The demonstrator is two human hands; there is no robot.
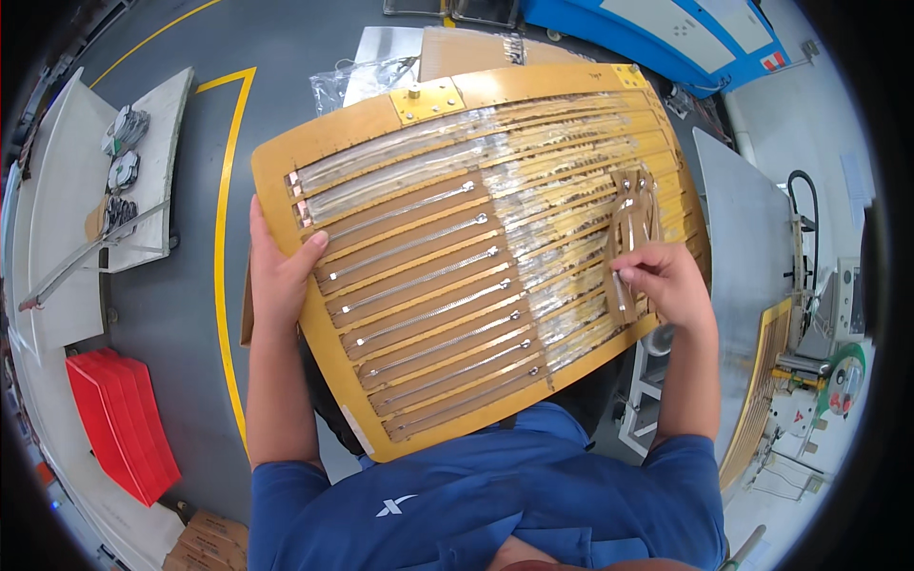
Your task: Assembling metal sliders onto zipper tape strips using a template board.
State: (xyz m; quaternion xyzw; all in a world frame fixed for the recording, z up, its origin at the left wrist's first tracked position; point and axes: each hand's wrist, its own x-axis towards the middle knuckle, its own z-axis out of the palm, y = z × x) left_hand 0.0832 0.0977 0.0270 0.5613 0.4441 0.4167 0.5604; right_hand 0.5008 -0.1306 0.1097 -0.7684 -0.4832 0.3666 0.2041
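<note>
A large yellow slotted board [349, 379] is tilted in front of me, filling the middle of the view. Several brown zippers [419, 276] with silver teeth and metal sliders lie side by side in slots on its left half. Clear shiny film [557, 238] covers the slots on the right part and at the upper left. My left hand [283, 262] grips the board's left edge, its thumb on the front face. Over the right part, my right hand [666, 281] pinches a small bunch of brown zippers [628, 233], whose sliders point away from me.
On the left stand a white table [157, 205] with small bundles and a stack of red trays [124, 423]. Behind the board are cardboard [466, 52] and plastic wrap. A blue machine [657, 33] stands at the far right. Another yellow slotted board [757, 390] rests at right near equipment.
</note>
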